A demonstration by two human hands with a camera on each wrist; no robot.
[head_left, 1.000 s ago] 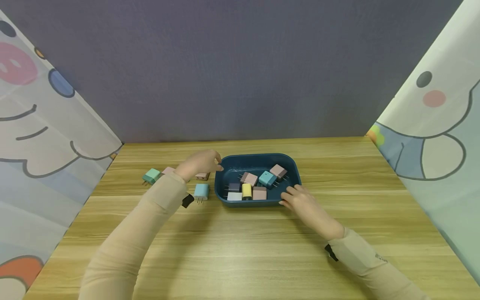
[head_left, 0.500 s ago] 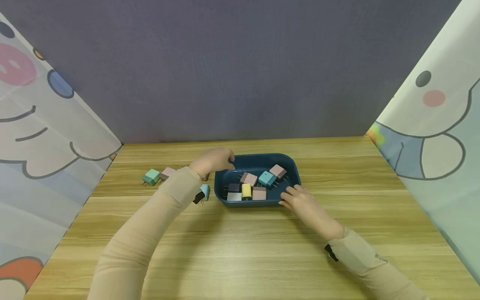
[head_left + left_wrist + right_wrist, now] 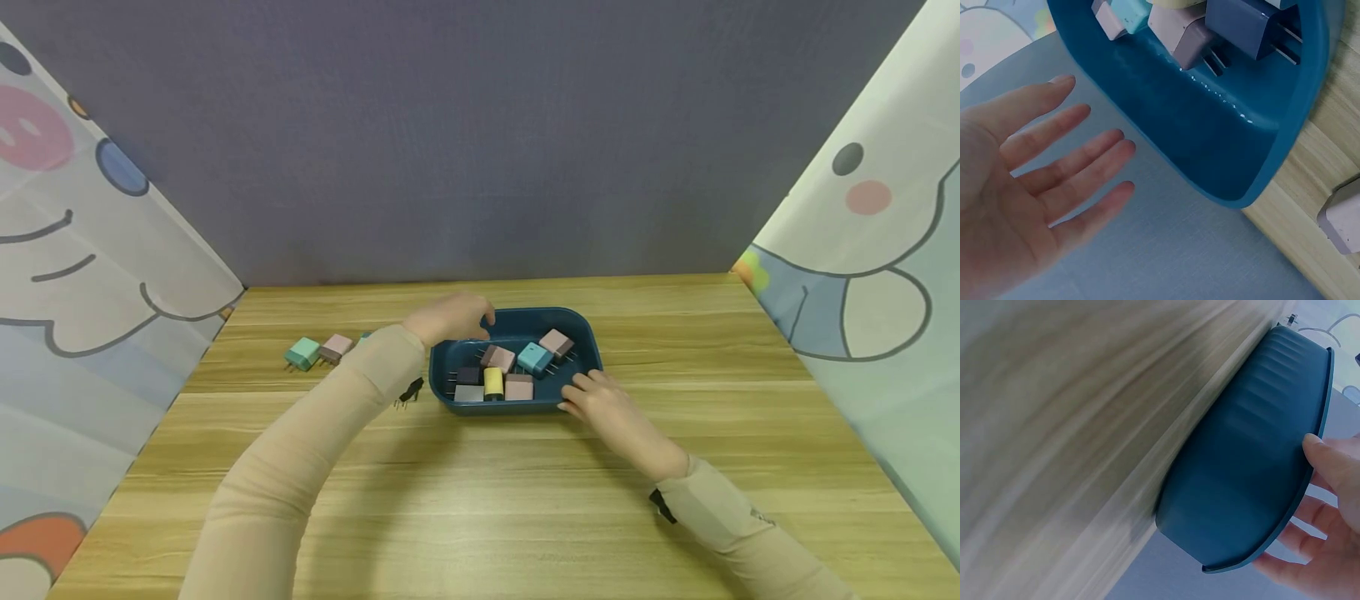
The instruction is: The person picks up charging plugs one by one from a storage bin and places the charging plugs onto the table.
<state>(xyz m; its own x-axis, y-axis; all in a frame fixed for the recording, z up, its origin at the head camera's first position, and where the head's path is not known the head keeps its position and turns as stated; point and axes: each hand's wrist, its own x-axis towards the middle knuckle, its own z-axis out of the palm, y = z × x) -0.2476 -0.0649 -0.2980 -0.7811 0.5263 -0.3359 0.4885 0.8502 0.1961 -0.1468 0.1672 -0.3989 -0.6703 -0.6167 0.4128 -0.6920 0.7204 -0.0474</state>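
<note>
Five fingers spread loosely on your left hand (image 3: 453, 318), near the rim of the blue bin (image 3: 1241, 456) — your right hand (image 3: 606, 407) pinches that rim between thumb and fingers

The dark blue box (image 3: 534, 321) sits flat in front of the person, with three pink plugs (image 3: 518, 387), a navy plug (image 3: 468, 376), a yellow plug (image 3: 492, 381), a pale plug (image 3: 468, 393) and a bright blue plug (image 3: 534, 358) inside. The right hand (image 3: 606, 406) pinches its front right edge. The left hand (image 3: 452, 318), fingers spread, is near its back edge. A green plug (image 3: 303, 353) lies off to the left.
</note>
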